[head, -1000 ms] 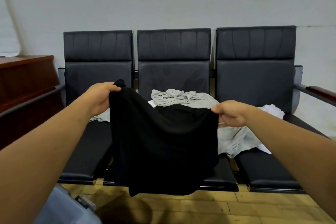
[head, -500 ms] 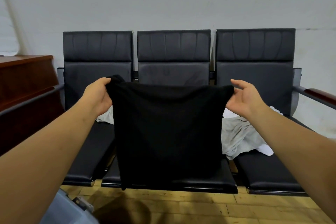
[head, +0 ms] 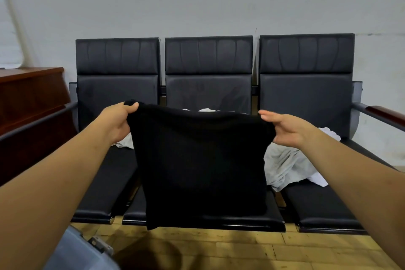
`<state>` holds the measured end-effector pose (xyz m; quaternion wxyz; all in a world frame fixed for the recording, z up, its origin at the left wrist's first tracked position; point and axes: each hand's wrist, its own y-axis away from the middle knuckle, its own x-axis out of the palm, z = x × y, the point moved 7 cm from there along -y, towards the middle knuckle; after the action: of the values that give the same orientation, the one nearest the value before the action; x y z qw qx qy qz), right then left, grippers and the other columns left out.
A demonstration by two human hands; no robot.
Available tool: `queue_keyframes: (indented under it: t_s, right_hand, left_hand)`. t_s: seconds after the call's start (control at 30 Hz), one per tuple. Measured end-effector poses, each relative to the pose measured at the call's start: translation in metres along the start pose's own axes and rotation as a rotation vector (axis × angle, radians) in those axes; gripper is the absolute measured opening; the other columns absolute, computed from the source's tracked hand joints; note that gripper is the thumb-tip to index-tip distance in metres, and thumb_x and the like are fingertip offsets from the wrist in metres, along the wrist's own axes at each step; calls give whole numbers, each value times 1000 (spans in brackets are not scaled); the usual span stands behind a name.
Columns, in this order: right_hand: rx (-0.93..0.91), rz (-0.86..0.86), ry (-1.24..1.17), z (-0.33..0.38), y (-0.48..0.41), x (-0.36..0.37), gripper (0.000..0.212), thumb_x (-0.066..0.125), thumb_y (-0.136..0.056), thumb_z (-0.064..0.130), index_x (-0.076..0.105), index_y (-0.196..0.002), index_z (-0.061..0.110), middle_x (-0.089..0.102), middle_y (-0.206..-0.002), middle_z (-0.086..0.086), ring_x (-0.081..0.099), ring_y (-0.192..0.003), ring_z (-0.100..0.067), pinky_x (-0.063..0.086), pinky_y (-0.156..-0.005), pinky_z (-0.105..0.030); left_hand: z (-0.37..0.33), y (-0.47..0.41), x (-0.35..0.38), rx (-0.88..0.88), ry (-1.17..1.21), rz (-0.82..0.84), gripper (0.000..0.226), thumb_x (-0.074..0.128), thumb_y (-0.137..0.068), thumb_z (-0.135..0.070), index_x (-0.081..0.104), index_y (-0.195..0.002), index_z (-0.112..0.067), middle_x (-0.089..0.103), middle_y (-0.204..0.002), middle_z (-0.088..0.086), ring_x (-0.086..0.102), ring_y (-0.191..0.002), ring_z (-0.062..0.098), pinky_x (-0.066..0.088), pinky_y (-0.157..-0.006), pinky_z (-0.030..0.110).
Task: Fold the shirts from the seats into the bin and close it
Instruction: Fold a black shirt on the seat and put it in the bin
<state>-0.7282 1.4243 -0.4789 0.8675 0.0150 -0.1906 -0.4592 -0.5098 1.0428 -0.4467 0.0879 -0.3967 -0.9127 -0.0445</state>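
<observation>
A black shirt (head: 201,160) hangs as a folded rectangle in front of the middle seat. My left hand (head: 116,120) grips its upper left corner. My right hand (head: 287,129) pinches the upper right corner, its fingers stretched out. Behind the shirt, a pale grey shirt (head: 287,166) lies crumpled across the middle and right seats, with a white garment (head: 328,133) beside it. Another bit of light cloth (head: 125,143) peeks out under my left wrist. The grey plastic bin (head: 81,252) with a latch shows at the bottom left, mostly cut off.
Three joined black seats (head: 317,206) stand against a grey wall, with a wooden armrest (head: 385,112) at the right. A dark wooden cabinet (head: 28,98) stands at the left. The floor is yellowish wood planks (head: 241,250).
My hands first spread apart and rose, pulling the sagging shirt taut. Since then the top edge has dropped a little and slackened, so pale cloth shows above it.
</observation>
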Motion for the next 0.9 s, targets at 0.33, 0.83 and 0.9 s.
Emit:
queue_keyframes:
  t_s: [0.33,0.83,0.9]
  right_hand:
    - [66,-80,24,-14,-8,-24,40,45,-94,-12,60,-123,12,62,-122,-15,67,-101,-26,62,-67,-35]
    - [90,-13,143,-33,-23,-14,17,54,-98,7,64,-112,3,71,-107,-9,68,-100,-21,58,-84,-34]
    - [66,33,-17,-34,-24,-9,24,62,-90,11,65,-113,6,69,-107,-5,67,-103,-21,53,-96,-36]
  left_hand:
    - [17,-2,-24,5,-70,-112,19,50,-103,-8,67,-107,-14,70,-112,11,68,-103,26,55,-88,41]
    - [35,3,-20,-32,-115,-30,26,44,-101,2,69,-98,-7,78,-91,10,71,-93,25,54,-82,37]
    - [36,3,-19,-35,-87,-20,27,43,-101,1,68,-96,-7,78,-85,8,71,-90,24,53,-80,36]
